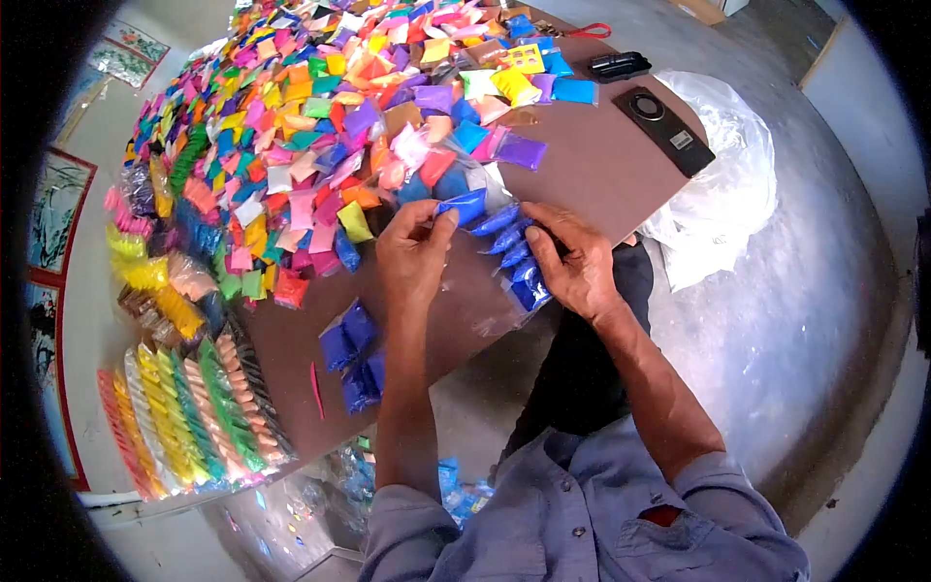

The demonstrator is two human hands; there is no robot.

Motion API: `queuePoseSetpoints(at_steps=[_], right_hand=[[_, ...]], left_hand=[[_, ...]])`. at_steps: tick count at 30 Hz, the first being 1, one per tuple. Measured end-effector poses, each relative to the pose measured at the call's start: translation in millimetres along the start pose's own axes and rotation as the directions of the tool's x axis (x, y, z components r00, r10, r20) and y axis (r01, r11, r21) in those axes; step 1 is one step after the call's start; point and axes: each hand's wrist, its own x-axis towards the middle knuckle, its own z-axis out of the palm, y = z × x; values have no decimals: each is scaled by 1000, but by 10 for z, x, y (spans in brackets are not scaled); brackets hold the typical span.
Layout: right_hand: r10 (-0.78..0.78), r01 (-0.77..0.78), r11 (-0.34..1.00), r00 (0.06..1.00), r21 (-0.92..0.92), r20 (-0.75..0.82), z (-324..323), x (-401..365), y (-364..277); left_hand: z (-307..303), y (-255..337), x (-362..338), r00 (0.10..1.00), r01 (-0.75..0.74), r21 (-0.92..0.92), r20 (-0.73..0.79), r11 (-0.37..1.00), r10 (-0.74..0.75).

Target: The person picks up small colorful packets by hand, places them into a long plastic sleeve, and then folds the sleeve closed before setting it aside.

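The table (582, 160) bore a pile (301, 126) of coloured packets. Near its front edge, the right hand (580, 267) gripped the side of a blue row (512, 242); the left hand (412, 254) pinched one blue packet (465, 206) between thumb and finger, just beside that row.

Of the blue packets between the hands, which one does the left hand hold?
The blue packet at the row's far end, its tip in the left hand; the other blue packets lie beside the right hand.
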Motion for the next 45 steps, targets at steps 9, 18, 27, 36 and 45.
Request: queuePoseSetpoints(at_steps=[9,18,27,36,45], right_hand=[[-13,12,1000,1000,15,6,6,8,46],[0,0,1000,996,-9,88,-42,17,-3],[-17,31,994,991,-102,136,-69,46,-57],[51,-50,999,980,-6,191,-50,61,-57],[2,3,1000,984,-29,176,-25,31,-6]], left_hand=[[-151,-197,-105,999,11,21,36,1000,-12],[45,5,-64,990,-132,89,64,987,126],[-71,-166,-17,960,-96,135,274,986,56],[-21,-58,-11,942,-184,117,305,976,141],[-17,-140,-12,886,-329,97,377,939,271]])
